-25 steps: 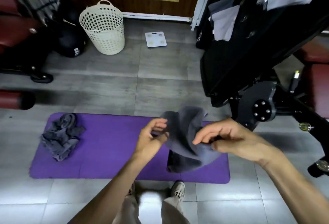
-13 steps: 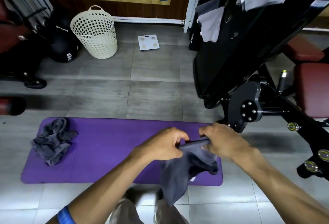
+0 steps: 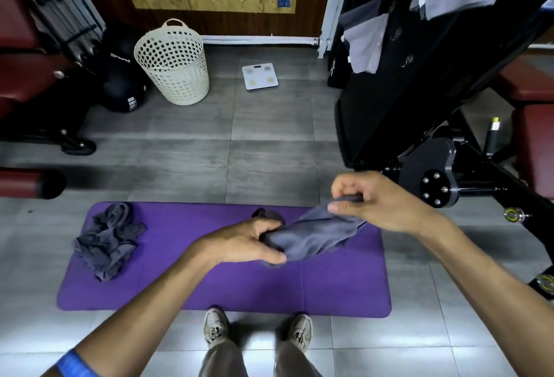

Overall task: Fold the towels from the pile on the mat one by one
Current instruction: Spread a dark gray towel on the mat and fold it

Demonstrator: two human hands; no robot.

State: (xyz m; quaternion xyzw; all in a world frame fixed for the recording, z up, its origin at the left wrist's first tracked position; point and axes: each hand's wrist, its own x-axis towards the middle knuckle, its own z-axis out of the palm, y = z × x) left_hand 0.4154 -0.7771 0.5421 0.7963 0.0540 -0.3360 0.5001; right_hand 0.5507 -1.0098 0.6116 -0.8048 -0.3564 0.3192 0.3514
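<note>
Closest to me I see two shoes (image 3: 257, 331) planted on the grey tile floor (image 3: 269, 154) just short of the near edge of the purple mat (image 3: 209, 283), and a blue wristband (image 3: 76, 364) on the left forearm at the bottom of the view. Above the mat I hold a grey towel (image 3: 311, 237) stretched between both hands; its long axis runs from lower left to upper right, rising toward the right hand. My left hand (image 3: 242, 244) is curled closed around the bunched lower end, thumb underneath and fingers over the top, with a small fold of cloth poking out behind the knuckles. My right hand (image 3: 377, 199) is higher and farther from me, pinched tight on the upper edge of the towel, thumb pressing the hem against the fingers. The hands are apart, with the towel spanning the gap and sagging a little in the middle; it hangs over the right half of the mat, and I cannot tell whether any of it touches the mat. At the mat's far left corner lies the pile (image 3: 109, 240) of crumpled grey towels, well apart from both hands. Beyond the mat, on the floor, stand a cream perforated laundry basket (image 3: 174, 64) and a white bathroom scale (image 3: 259, 76) near the wall, with black gym equipment (image 3: 431, 178) at far right.
</note>
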